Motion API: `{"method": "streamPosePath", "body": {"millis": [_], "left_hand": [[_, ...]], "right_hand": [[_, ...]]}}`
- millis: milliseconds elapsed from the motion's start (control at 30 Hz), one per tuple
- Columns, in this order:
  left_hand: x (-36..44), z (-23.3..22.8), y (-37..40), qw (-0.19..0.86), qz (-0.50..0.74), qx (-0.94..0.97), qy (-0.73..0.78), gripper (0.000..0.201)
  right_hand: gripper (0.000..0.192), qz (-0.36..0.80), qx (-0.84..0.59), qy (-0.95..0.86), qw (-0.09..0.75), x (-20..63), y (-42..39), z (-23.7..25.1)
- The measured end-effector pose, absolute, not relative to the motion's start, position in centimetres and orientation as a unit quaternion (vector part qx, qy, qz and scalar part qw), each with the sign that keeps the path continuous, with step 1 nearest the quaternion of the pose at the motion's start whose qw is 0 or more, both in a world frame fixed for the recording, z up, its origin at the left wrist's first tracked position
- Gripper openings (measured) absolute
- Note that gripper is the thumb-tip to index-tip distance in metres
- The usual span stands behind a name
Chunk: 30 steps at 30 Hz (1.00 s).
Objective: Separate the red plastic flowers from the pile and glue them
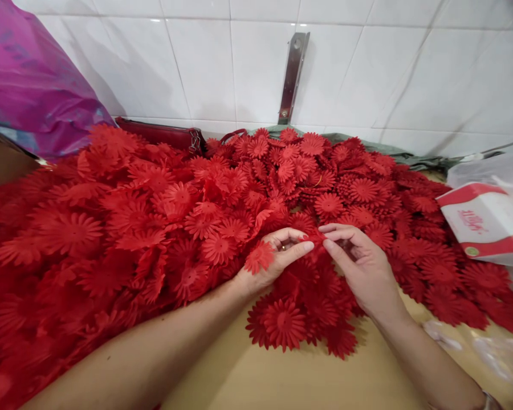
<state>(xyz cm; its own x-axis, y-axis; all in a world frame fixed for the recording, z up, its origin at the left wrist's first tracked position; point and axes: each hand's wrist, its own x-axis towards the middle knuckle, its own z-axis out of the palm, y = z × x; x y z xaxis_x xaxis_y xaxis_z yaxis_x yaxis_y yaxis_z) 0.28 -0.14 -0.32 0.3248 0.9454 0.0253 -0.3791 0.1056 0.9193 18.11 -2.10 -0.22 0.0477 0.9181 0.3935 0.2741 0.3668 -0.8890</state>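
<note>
My left hand point(282, 250) and my right hand point(359, 262) meet over the table, fingertips nearly touching. Both pinch a small piece of a red fabric flower point(314, 239); its full shape is partly hidden by the fingers. Another flat red flower cutout point(259, 257) lies against the back of my left thumb and wrist. Below the hands is a small heap of dark red flower cutouts point(284, 323) with long rounded petals. A ring shows on a left finger.
Loose red flowers point(77, 233) pile high on the left, and stacked ones point(363, 191) spread at the right. Behind stand a dark red purse point(158, 132) and a metal bracket point(294, 77) on the tiled wall. A purple bag point(38, 80) and a red-and-white box point(487, 222) flank the heap.
</note>
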Motion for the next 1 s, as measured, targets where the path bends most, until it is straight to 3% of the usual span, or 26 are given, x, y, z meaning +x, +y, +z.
{"method": "streamPosePath", "body": {"millis": [167, 533, 667, 800, 933, 1000], "left_hand": [[0.4, -0.6, 0.3, 0.718, 0.521, 0.348, 0.304, 0.035], [0.6, -0.3, 0.4, 0.723, 0.546, 0.317, 0.281, 0.041], [0.5, -0.3, 0.2, 0.71, 0.548, 0.325, 0.3, 0.038], [0.3, -0.2, -0.1, 0.686, 0.54, 0.386, 0.297, 0.052], [0.2, -0.1, -0.3, 0.645, 0.519, 0.458, 0.324, 0.036], [0.2, -0.2, -0.4, 0.638, 0.508, 0.477, 0.327, 0.039]], "right_hand": [[0.015, 0.341, -0.481, -0.517, 0.62, 18.7, -1.4, -0.8], [0.041, 0.353, -0.475, -0.482, 0.646, 17.9, -1.2, -0.1], [0.039, 0.37, -0.475, -0.476, 0.641, 18.0, -1.2, 0.0], [0.036, 0.406, -0.465, -0.461, 0.638, 18.1, -1.3, 0.2], [0.037, 0.419, -0.46, -0.48, 0.618, 17.8, -1.7, 0.3], [0.037, 0.434, -0.454, -0.497, 0.6, 17.6, -1.9, 0.2]]}}
